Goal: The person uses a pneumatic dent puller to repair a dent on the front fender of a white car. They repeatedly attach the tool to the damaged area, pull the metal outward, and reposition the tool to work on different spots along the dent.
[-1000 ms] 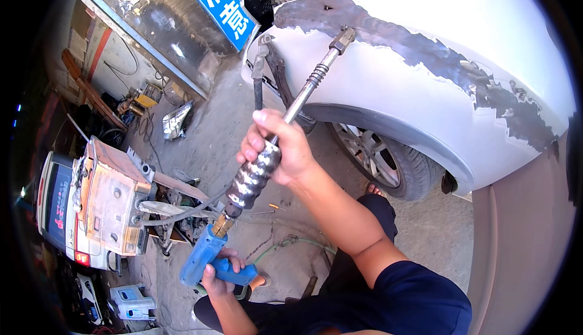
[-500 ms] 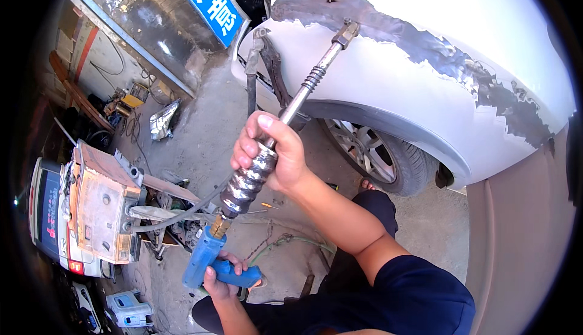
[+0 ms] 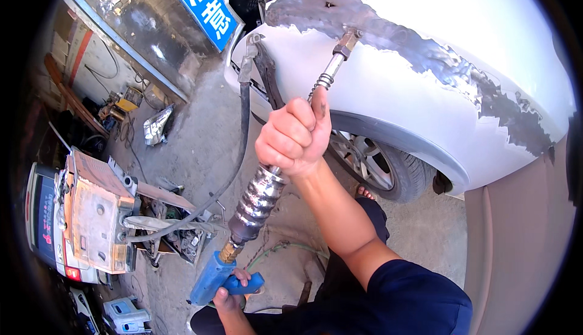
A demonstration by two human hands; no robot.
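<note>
Fingers of the right hand (image 3: 293,138) wrap tightly around the long steel slide-hammer dent puller (image 3: 285,153), clamped on its shaft just above the ribbed, shiny sliding weight (image 3: 257,201), with the thumb laid along the rod toward the tip. Lower down, the left hand (image 3: 229,291) closes its fingers on the blue pistol-shaped handle (image 3: 220,277) at the tool's rear end, near the bottom edge of the view. The puller runs diagonally up and to the right, and its brass-coloured tip (image 3: 347,39) touches the white car fender (image 3: 425,92) on a broad strip of bare grey sanded metal (image 3: 425,56) above the wheel arch. Below the arch sits the front wheel with a black tyre (image 3: 388,174). A black cable (image 3: 243,128) hangs from the front of the car down toward an orange-and-white box-shaped welding machine (image 3: 91,219) standing on the concrete ground (image 3: 194,135) at the left. At the upper left, a blue rectangular sign with white characters (image 3: 203,4) leans slantwise against a dark shopfront wall. A silver headlamp unit (image 3: 156,125) lies on the ground below that sign, well apart from the hands.
</note>
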